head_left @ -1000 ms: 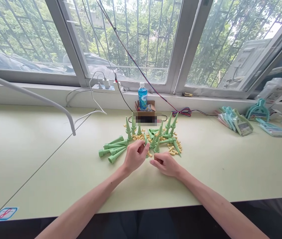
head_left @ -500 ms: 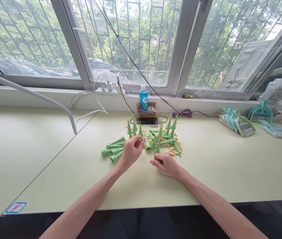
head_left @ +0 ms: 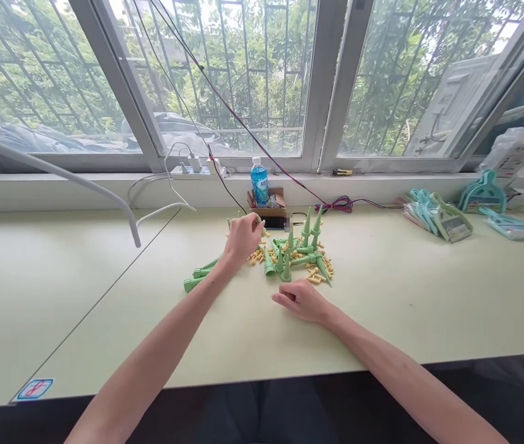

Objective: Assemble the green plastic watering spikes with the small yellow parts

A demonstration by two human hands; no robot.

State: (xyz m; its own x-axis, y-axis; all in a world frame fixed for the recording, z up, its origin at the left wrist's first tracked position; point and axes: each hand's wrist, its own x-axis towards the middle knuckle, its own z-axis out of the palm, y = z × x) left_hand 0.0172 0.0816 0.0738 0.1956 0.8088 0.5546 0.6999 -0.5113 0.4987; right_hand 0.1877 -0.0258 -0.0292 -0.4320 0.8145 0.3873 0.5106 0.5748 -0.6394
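Left hand is hovering over the far left part of the pile, thumb and fingers pinching closed. Likely gripping a spike, but the fingers are hiding it; a peg is showing right by the fingertips. Can't tell the hidden spike's axis. Two spike tips are peeking out just left of this hand, pointing up, their lower parts being blocked by it.

Right hand is resting on the tabletop at the pile's near edge, fingers curling in, nothing showing in it. The front spike is standing upright just beyond its knuckles, slightly to the left; can't tell if touching. Right hand is clearly the nearer one here; left hand is sitting farther out and to the left.

The loose spike is lying between the two hands, wide end facing the person, tip pointing away; may be leaning, can't tell. Loose pegs are lying just right of the left wrist, more pegs beyond the right hand. The back pair is standing upright, well beyond the right hand. Side spikes are lying left of the left forearm, which is partly covering them, wide ends pointing left.
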